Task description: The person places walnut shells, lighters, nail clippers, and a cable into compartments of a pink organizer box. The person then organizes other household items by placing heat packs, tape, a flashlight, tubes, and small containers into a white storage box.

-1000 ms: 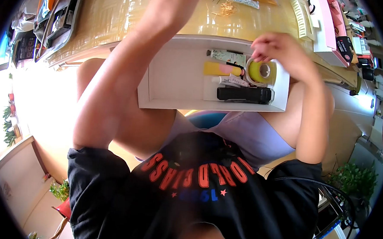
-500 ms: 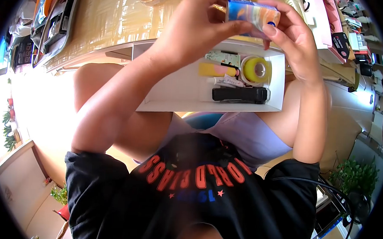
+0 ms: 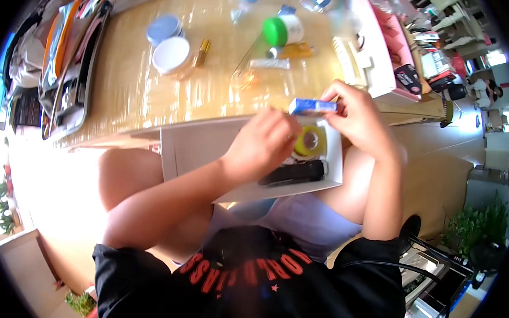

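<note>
My right hand [image 3: 352, 115] pinches a small blue box [image 3: 313, 107] by its right end, above the back right of a white box [image 3: 200, 142] on my lap. Close to the blue box's left end is my left hand [image 3: 265, 139], its fingers curled together over the white box; what they hold, if anything, is too small to tell. Inside the white box lie a yellow-green tape roll [image 3: 309, 141] and a black object [image 3: 294, 173]. My left hand and forearm hide other things in it.
On the table stand two round tubs [image 3: 171, 55], a small gold-capped bottle [image 3: 202, 53] and a green-lidded jar [image 3: 275, 31]. Rubber bands [image 3: 247, 79] lie near a white tube [image 3: 270, 63]. A pink box [image 3: 387, 45] stands at the right.
The blue box has moved down, now in my right hand only and seen edge-on. My left hand has let go of it and lowered. The view has shifted to show more table.
</note>
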### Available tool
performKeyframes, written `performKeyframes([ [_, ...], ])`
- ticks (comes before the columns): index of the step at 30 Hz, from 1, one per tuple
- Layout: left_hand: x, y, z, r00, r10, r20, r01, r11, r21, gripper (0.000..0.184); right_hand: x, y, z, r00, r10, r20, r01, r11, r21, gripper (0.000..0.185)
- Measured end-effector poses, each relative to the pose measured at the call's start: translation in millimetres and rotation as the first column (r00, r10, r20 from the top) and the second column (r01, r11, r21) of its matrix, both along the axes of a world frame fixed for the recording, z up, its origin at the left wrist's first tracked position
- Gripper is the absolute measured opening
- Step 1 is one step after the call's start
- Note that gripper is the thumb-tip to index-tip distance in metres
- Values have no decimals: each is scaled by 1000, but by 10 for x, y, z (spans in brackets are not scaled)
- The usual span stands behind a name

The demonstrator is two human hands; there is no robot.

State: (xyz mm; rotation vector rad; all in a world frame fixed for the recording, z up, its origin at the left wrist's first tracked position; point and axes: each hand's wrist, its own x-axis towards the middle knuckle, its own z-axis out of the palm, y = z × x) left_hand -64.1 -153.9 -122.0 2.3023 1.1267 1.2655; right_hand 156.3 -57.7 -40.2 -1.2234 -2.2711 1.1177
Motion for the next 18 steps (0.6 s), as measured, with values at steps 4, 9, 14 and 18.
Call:
performKeyframes([
  [4, 115, -46, -400, 916, -194, -352, 243, 965, 101, 42, 38, -17, 77, 996, 66, 63, -60, 994, -97, 18],
  [9, 214, -189, -514, 857, -215, -467, 164, 975, -148, 65, 87, -60, 24, 988, 129, 90, -121, 989, -87, 20],
  [14, 255, -131, -412, 826, -253, -503, 131, 955, -264, 56, 117, -80, -247, 956, 207, 207, -230, 968, 95, 17],
  [18, 305, -114, -410, 906, -257, -337, 175, 951, -253, 41, 80, -119, -355, 953, 224, 206, -263, 947, 187, 15],
])
